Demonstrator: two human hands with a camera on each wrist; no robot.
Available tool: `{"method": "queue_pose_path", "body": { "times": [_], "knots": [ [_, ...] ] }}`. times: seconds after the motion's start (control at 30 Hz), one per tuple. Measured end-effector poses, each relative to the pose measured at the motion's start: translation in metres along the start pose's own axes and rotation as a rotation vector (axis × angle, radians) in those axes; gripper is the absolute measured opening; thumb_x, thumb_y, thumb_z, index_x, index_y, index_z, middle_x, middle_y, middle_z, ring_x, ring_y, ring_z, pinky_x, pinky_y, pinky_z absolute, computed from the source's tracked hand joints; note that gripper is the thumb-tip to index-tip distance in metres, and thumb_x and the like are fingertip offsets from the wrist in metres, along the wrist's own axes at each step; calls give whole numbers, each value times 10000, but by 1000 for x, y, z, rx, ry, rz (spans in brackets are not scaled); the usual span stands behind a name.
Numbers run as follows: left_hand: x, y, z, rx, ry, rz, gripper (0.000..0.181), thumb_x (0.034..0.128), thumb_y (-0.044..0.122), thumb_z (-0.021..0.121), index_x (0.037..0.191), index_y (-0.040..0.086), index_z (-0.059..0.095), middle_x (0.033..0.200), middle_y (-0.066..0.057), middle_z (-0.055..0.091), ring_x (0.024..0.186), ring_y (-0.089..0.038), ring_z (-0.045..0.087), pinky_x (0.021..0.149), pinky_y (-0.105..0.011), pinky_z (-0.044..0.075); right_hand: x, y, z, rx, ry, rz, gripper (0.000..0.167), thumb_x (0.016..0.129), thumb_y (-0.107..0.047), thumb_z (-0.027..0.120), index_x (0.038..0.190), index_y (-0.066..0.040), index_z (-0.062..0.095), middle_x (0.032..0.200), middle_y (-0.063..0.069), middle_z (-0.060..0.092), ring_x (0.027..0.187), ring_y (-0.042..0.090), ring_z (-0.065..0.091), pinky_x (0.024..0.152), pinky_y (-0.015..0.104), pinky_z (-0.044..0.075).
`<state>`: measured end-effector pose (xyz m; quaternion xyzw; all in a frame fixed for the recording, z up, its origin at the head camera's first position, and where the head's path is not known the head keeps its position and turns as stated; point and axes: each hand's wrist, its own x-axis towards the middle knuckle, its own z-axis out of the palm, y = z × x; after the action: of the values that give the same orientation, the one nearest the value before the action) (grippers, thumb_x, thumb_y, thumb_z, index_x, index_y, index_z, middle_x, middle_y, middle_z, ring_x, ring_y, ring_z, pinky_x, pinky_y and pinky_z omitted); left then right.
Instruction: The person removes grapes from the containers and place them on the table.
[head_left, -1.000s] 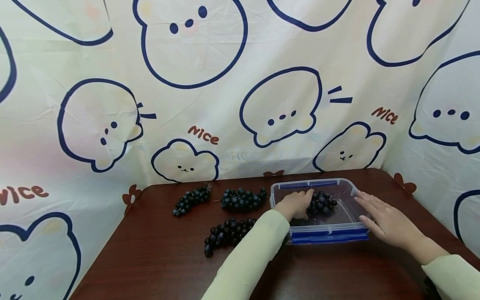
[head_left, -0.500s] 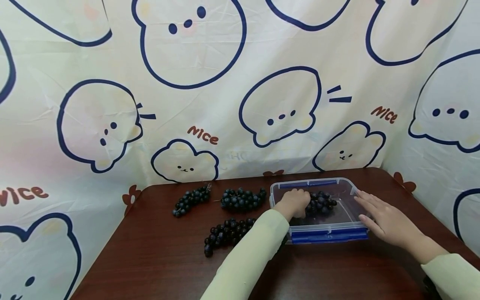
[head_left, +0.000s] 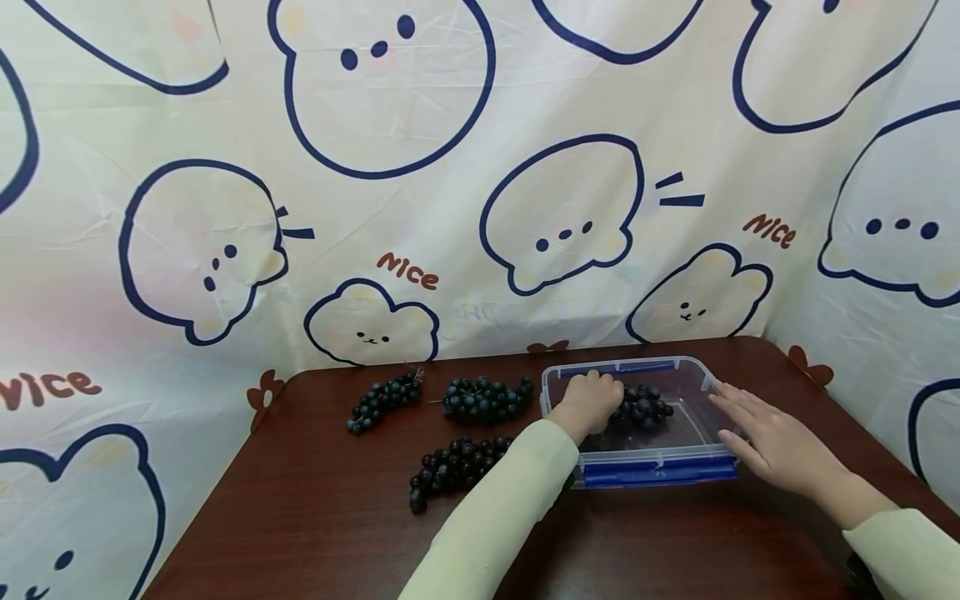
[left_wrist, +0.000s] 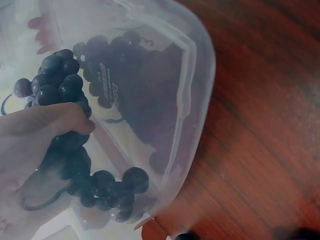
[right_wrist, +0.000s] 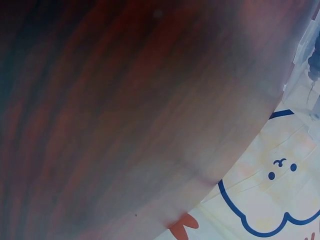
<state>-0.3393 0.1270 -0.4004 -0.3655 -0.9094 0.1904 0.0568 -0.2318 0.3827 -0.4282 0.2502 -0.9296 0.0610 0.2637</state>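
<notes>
A clear plastic container (head_left: 657, 454) with blue clips stands at the table's right. Inside it lies a bunch of dark grapes (head_left: 643, 407). My left hand (head_left: 592, 404) reaches over the container's left side and grips the bunch at its left end. In the left wrist view, the thumb (left_wrist: 75, 117) lies across the grapes (left_wrist: 60, 85), while the other fingers are mostly hidden. My right hand (head_left: 776, 437) rests against the container's right rim, fingers straight. The right wrist view shows no hand, just tabletop and backdrop.
Three more bunches lie left of the container: a slim bunch (head_left: 384, 402), a compact bunch (head_left: 486, 400) and a nearer bunch (head_left: 453, 467), partly covered by my left sleeve (head_left: 498, 512). A printed cloth (head_left: 465, 208) hangs behind the brown table (head_left: 315, 500).
My left hand's fingers have drawn in around the grapes and the hand has lifted slightly. My right hand stays at the container's rim.
</notes>
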Motion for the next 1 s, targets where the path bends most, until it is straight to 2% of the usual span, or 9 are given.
{"method": "queue_pose_path", "body": {
  "times": [0.23, 0.37, 0.57, 0.87, 1.0],
  "knots": [
    [-6, -2, -3, 70, 110, -2, 294, 970, 316, 583, 1250, 231, 565, 1125, 48, 562, 958, -142, 559, 684, -273, 514, 0, 0, 0, 9, 8, 0, 519, 885, -244, 669, 1319, 17, 556, 1429, 205, 458, 1322, 332, 427, 1124, 203, 94],
    [-8, -4, -5, 102, 155, 4, 332, 972, 324, 580, 1292, 237, 556, 1164, 53, 570, 979, -133, 577, 677, -268, 518, 0, 0, 1, 11, 10, -4, 516, 879, -239, 674, 1310, 22, 560, 1423, 211, 463, 1262, 382, 468, 1103, 163, 55],
    [-13, -8, -9, 108, 195, 16, 416, 973, 308, 589, 1377, 243, 513, 1262, 69, 564, 1078, -127, 569, 749, -262, 528, 0, 1, 1, 8, 13, -12, 510, 880, -236, 675, 1304, 24, 565, 1422, 210, 465, 1273, 372, 464, 1093, 144, 37],
    [-22, -13, -6, 143, 354, 34, 384, 983, 268, 587, 1360, 227, 532, 1215, 75, 591, 1003, -108, 582, 700, -239, 518, 0, 0, 1, 7, 19, -15, 499, 877, -224, 678, 1295, 27, 570, 1427, 202, 460, 1316, 327, 434, 1095, 145, 42],
    [-27, -17, -7, 167, 378, 33, 389, 994, 274, 567, 1374, 228, 503, 1220, 67, 570, 983, -113, 563, 666, -250, 492, 0, 0, 1, 10, 16, -11, 494, 876, -212, 681, 1294, 26, 570, 1432, 200, 457, 1309, 333, 439, 1094, 143, 45]
  ]
}}
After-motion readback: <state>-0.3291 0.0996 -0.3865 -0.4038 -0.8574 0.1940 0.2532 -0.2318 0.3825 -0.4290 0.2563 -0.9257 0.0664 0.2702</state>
